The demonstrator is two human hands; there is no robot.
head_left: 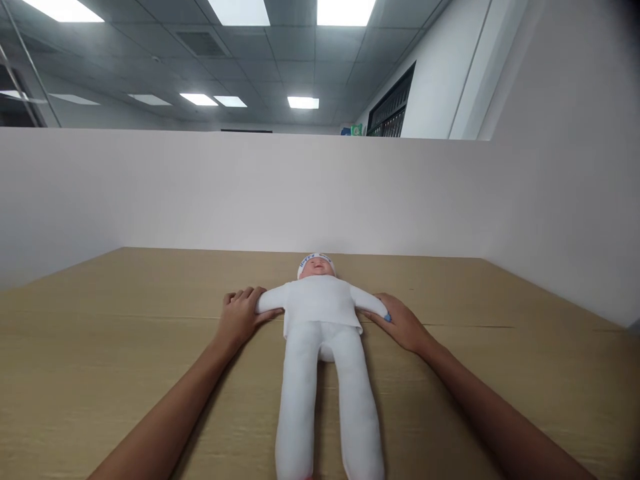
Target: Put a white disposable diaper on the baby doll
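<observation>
A baby doll (323,307) in a white top, white trousers and a white cap with lettering lies on its back, head away from me. Both its arms stretch out sideways. My left hand (243,313) is closed around the end of the doll's sleeve on the left, thumb along its lower side. On the other side my right hand (397,320) grips the opposite sleeve end, where a small blue patch shows by the fingers. The doll's legs point toward me, slightly apart, and its feet are mostly cut off at the bottom edge.
The doll lies on a brown cardboard-like surface (150,373) with crosswise seams. A low white wall (250,187) stands behind it, and a taller white wall (565,187) rises on the right. Beyond are a dark-framed window (393,103) and lit ceiling panels.
</observation>
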